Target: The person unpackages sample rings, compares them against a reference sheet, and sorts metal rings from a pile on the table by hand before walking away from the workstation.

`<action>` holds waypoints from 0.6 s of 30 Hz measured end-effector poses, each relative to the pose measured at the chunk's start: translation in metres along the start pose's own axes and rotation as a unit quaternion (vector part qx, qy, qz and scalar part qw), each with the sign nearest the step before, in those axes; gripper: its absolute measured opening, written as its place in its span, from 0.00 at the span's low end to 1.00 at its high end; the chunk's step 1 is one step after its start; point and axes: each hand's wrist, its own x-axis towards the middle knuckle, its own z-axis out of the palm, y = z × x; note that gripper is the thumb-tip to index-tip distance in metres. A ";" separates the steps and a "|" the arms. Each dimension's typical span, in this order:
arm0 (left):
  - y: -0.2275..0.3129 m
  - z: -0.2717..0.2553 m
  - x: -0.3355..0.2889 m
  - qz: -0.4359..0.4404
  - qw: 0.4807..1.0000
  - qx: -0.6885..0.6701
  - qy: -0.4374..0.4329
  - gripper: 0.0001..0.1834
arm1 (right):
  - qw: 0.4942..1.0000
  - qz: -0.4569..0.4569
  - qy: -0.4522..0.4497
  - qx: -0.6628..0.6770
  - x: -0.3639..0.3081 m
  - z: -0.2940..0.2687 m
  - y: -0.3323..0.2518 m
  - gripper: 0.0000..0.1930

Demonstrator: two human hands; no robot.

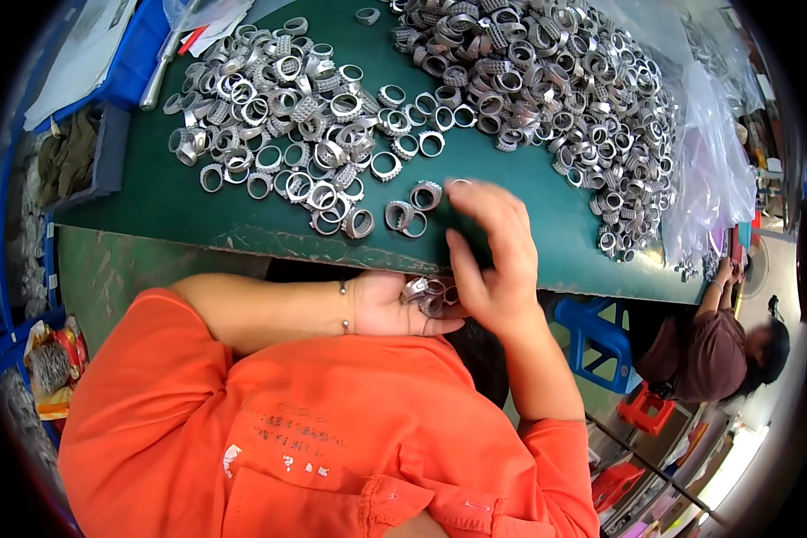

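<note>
My left hand (390, 307) lies palm up just off the table's near edge, cupped around several silver-coloured metal rings (433, 293). My right hand (500, 255) is over the table edge, its thumb and fingers apart. A ring (460, 182) shows partly behind the right fingertips; whether they touch it I cannot tell. Beside that hand lie a few loose rings (425, 195) with dotted bands. To the left spreads a loose pile of rings (287, 108), and a larger, denser heap of rings (547, 72) covers the far right.
The green tabletop (242, 211) has a worn near edge. Clear plastic bags (704, 152) lie along its right side. Left stand a blue bin (121, 67) and a grey tray with dark cloth (67, 157). A blue stool (592, 345) and another person (699, 354) are to the right.
</note>
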 end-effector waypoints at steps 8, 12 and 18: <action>0.002 -0.003 0.001 -0.003 1.000 0.019 -0.021 0.24 | 0.993 0.063 -0.094 0.044 0.008 -0.001 0.012 0.33; 0.001 -0.008 -0.001 0.007 1.000 -0.002 0.004 0.24 | 0.990 0.033 -0.132 0.039 0.016 0.005 0.002 0.33; 0.002 -0.006 0.001 0.006 1.000 0.020 0.008 0.24 | 0.989 0.099 -0.112 0.018 0.018 0.010 -0.003 0.30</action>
